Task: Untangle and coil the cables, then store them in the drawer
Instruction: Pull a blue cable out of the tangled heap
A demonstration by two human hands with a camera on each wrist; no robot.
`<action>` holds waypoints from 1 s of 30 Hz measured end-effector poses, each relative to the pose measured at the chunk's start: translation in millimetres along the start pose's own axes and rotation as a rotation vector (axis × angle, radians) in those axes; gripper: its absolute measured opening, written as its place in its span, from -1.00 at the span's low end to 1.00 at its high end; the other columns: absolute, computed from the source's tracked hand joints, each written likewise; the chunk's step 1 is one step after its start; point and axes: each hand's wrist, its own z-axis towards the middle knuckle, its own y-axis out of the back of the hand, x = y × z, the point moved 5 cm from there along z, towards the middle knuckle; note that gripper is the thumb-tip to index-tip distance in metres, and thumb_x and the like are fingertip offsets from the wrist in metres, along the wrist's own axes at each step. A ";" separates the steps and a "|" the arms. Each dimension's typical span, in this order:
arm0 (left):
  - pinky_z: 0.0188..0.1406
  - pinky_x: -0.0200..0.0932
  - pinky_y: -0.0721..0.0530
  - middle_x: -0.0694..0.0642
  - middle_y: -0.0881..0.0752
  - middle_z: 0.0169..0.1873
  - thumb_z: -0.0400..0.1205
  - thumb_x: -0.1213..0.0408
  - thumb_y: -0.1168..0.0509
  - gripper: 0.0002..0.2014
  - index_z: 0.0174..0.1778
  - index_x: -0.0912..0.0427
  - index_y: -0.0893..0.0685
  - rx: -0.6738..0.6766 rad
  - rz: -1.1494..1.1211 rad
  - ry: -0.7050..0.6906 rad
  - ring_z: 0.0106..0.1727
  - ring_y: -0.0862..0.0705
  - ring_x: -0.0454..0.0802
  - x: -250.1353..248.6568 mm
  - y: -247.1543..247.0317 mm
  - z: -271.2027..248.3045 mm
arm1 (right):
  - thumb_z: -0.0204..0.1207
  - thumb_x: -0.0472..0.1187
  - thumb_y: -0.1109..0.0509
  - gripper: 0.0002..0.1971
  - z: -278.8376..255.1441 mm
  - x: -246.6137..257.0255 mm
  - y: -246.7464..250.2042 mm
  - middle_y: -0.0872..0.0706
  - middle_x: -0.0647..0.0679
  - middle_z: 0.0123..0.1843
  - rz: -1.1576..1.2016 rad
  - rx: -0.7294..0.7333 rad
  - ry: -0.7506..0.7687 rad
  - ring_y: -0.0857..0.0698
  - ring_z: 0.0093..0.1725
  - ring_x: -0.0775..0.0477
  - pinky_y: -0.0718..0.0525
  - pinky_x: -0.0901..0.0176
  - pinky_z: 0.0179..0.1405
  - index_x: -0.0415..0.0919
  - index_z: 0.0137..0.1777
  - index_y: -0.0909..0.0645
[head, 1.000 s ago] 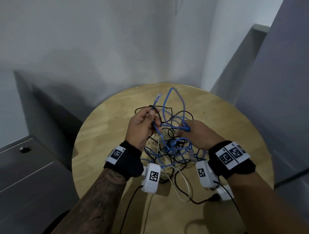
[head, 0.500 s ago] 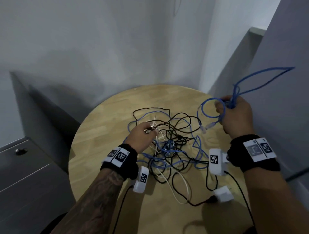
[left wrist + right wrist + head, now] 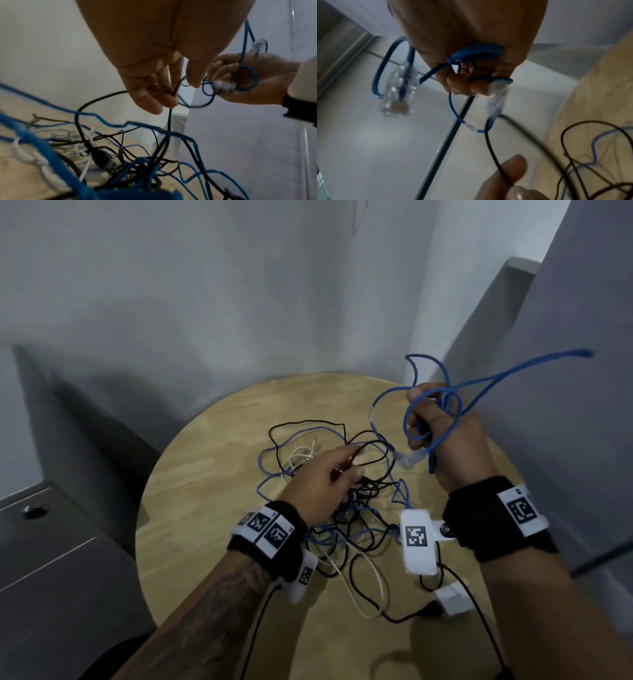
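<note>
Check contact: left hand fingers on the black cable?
Touching. The left wrist view shows the left hand pinching the black cable between its fingertips, the strand hanging straight below them.

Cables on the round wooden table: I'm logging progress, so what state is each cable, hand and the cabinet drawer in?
Blue network cable: loosely looped, lifted clear, gripped by right hand.
Thin black cable: pinched by left hand, still tangled.
White cable: in the tangle on the table.
Grey cabinet drawer: closed.

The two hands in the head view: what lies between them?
Between the left hand and the right hand, the head view shows black cable loops over bare wooden table, and the blue cable's clear plug.
</note>
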 end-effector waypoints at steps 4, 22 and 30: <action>-0.22 -0.07 -0.66 -0.12 -0.71 -0.31 0.73 0.12 -0.22 -0.78 0.00 0.03 -0.78 -0.158 0.066 0.046 -0.25 -0.67 -0.11 15.7 13.7 0.4 | 0.67 -0.30 -0.38 -0.81 6.7 1.1 20.9 -0.60 0.07 -0.50 0.034 -0.235 0.035 -0.52 -0.53 0.07 -0.50 0.25 -0.59 -0.13 -0.20 -0.60; 0.09 0.10 -0.75 -0.06 -0.63 0.32 0.55 -0.09 -0.41 -0.24 0.63 -0.06 -0.27 -0.105 -0.578 0.264 0.23 -0.71 -0.09 -28.0 22.0 -17.2 | 0.59 -0.08 -0.35 -0.69 -47.1 -4.8 -80.3 -0.74 -0.13 0.13 -1.226 0.401 0.231 -0.74 0.08 -0.31 -0.59 -0.04 -0.16 -0.11 0.28 -0.46; -0.56 -0.22 -0.55 0.10 -0.67 -0.37 0.72 0.11 -0.26 -0.75 0.04 0.18 -0.76 -0.052 -0.633 0.227 -0.44 -0.57 -0.03 -16.6 50.2 -38.4 | 0.51 -0.03 -0.50 -0.32 -67.3 23.4 -88.2 -0.59 0.09 0.33 -0.806 0.590 0.334 -0.65 0.03 0.17 -0.64 0.18 0.12 0.00 0.62 -0.35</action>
